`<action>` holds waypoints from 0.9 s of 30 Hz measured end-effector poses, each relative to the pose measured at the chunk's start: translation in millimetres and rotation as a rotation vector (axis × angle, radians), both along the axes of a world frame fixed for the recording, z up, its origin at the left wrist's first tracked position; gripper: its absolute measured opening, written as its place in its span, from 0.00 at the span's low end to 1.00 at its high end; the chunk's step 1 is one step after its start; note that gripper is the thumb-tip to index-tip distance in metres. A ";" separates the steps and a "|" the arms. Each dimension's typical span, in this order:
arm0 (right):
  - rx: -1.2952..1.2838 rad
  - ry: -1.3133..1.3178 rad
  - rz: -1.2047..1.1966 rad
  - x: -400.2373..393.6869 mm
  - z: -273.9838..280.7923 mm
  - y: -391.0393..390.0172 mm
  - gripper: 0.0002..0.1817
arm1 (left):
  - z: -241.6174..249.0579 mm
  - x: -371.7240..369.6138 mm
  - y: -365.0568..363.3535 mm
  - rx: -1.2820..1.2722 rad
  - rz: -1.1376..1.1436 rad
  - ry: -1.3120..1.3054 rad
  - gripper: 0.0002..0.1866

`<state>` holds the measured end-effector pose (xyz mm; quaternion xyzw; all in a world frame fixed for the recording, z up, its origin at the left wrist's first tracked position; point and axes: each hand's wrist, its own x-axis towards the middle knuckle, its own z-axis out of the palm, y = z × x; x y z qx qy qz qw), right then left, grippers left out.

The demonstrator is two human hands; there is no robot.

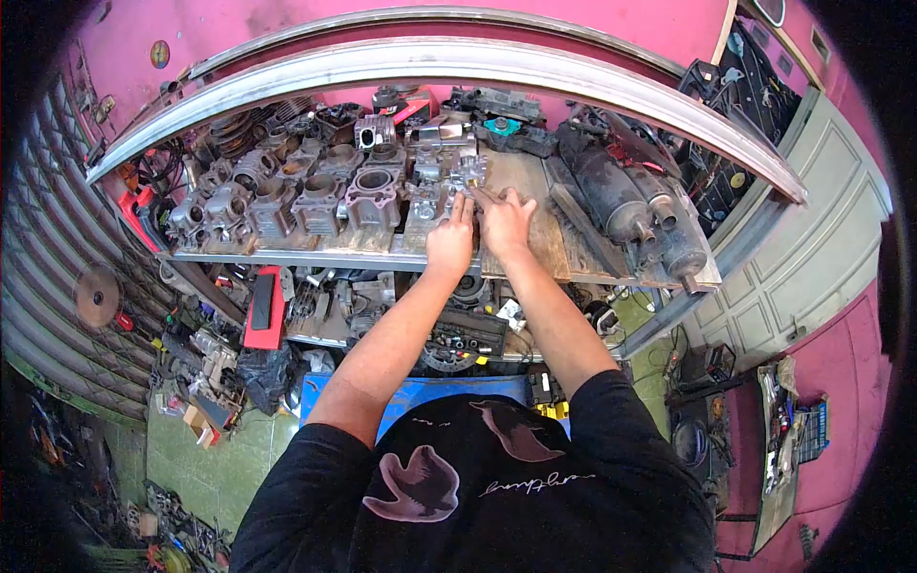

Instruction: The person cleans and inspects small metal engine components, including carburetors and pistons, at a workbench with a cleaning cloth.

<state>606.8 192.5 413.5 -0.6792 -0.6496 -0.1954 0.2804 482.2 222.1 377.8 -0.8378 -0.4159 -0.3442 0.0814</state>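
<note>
Black shirt (478,497) fills the bottom of view, both my forearms run up from it to the upper shelf. Left hand (451,241) lies palm-down on the wooden shelf board (535,205), fingers pointing up at a small metal engine part (470,174); fingertips touch its lower edge. Right hand (506,222) sits just beside the left, nearly touching, index finger stretched to the same part. Can't tell whether either hand actually grips it; fingers look extended, not wrapped.

That part stands at the right end of the row of cylinder blocks (315,196), which packs the shelf's left half right up to the metal front edge (287,258). Only bare board is the strip under and right of my hands. Right of that strip, dark exhaust mufflers (621,196) lie diagonal, tips overhanging the shelf's front right corner. Curved metal rail (458,59) arches over the back of the shelf. Lower shelf (382,306) below is crowded with parts; red case (263,307) stands on its left end.
</note>
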 end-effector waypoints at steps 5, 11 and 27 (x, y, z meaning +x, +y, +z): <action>0.006 -0.067 -0.084 -0.6 -13.8 21.6 0.22 | 11.4 6.5 7.9 -0.155 0.048 0.008 0.31; -0.072 -0.092 -0.169 -2.3 -9.0 43.1 0.21 | 30.6 11.0 20.2 -0.287 0.082 0.080 0.33; -0.089 -0.140 -0.085 2.4 10.6 23.6 0.27 | 33.7 -12.8 -24.5 -0.412 0.050 0.079 0.37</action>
